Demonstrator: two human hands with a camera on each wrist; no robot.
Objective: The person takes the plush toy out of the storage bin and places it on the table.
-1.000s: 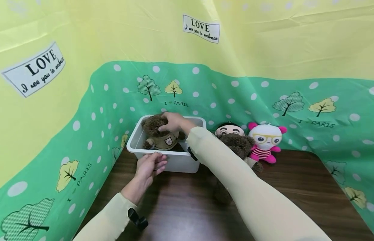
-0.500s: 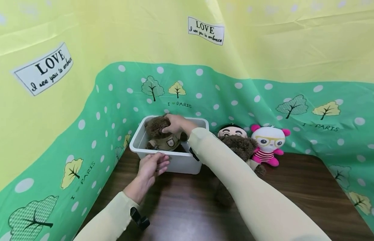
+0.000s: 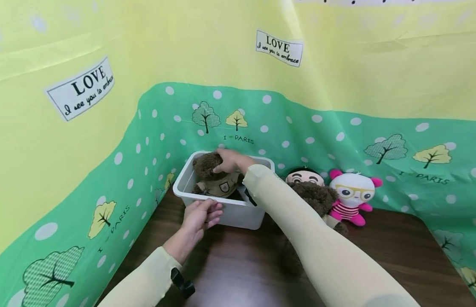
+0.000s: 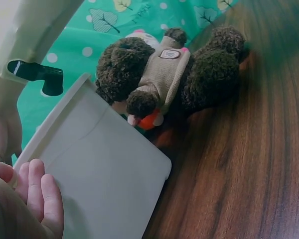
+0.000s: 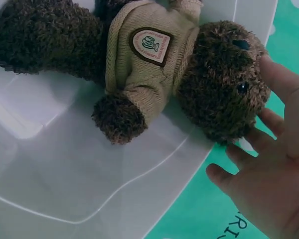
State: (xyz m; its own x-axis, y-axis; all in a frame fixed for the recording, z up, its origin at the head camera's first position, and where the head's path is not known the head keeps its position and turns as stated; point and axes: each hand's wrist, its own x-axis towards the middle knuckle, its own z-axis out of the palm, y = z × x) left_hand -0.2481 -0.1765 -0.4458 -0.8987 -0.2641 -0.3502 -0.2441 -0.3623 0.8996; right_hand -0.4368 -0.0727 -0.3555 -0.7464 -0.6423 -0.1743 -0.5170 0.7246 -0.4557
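A brown curly-haired teddy bear (image 3: 219, 187) in a tan sweater with a badge sits in a white plastic bin (image 3: 239, 215). My right hand (image 3: 230, 161) holds its head from above; in the right wrist view the thumb lies against the face and the other fingers (image 5: 246, 154) spread at the back of the head. At the bin's front rim, my left hand (image 3: 197, 217) pinches the edge, thumb on top and fingers (image 4: 52, 199) along the outer wall. The bear's lower body is partly hidden by the bin's front wall in the head view.
Right of the bin lies another brown teddy bear (image 3: 316, 196), partly behind my right sleeve. Behind it are a black-haired doll (image 3: 305, 175) and a pink-and-white panda plush (image 3: 353, 194). Green and yellow printed cloth (image 3: 318, 140) surrounds the brown wooden table (image 3: 238, 260).
The head view has shifted, so everything appears farther right and slightly lower. Both hands keep their places on the bear's head and the bin's rim.
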